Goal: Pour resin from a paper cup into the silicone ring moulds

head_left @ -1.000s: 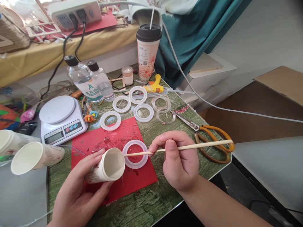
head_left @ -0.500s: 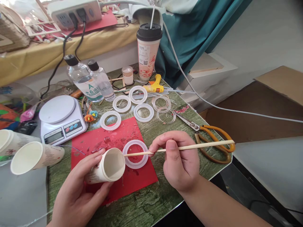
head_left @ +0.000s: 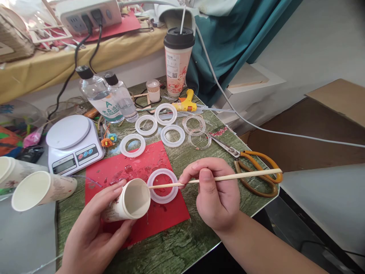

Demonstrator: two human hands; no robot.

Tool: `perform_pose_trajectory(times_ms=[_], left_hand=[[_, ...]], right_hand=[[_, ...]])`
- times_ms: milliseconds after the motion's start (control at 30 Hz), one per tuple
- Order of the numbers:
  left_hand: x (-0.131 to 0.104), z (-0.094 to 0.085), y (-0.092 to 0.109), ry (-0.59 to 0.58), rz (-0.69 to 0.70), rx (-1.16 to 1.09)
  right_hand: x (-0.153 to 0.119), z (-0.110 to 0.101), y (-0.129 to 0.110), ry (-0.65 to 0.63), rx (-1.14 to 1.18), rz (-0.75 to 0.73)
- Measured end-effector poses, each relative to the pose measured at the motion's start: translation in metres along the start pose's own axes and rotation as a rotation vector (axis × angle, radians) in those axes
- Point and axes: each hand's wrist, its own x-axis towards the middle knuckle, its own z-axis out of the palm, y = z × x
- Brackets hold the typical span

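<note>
hardly anything has changed over the last second: apart from a faint sway of the view, both hands and what they hold keep their places, which suggests a slow, careful stretch of work rather than a switch between actions. clock directions run from the middle of the view. at eight o'clock, the left hand (head_left: 91, 224) is wrapped around a small paper cup (head_left: 129, 201), tilted so its mouth faces the viewer; how much it contains is hard to tell. at five o'clock, the right hand (head_left: 218, 194) pinches a thin wooden stick (head_left: 245, 176) between thumb and fingers. the two hands are apart, bridged by the stick, whose narrow tip points to nine o'clock and ends at the cup's rim; whether it touches cannot be told. under the stick, at seven o'clock, a translucent white ring (head_left: 163, 200) lies flat on a red sheet (head_left: 176, 217) spotted with glossy marks. four more white rings (head_left: 132, 154) sit beyond it, with two clear rings (head_left: 196, 133) beside them. orange-handled scissors (head_left: 242, 154) lie between three and four o'clock, a kitchen scale (head_left: 74, 146) at nine, and two black-capped bottles (head_left: 101, 99) at ten.
</note>
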Motion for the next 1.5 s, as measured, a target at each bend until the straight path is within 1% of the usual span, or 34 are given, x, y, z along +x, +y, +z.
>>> perform_pose_trajectory(times_ms=[1100,1367,1500], left_hand=[[0.0001,0.001,0.0013,0.004,0.004,-0.003],[0.0019,0.002,-0.0007,0.012,0.003,-0.031],[-0.0011,0.0033,-0.003,0.044,-0.018,-0.08]], right_hand=[[-0.0021,-0.0015,0.0011,0.004,-0.009,-0.002],[-0.0028,-0.0025,0.0021,0.023,0.06,-0.047],[-0.0014,-0.0015,0.0001,0.071,0.133,-0.016]])
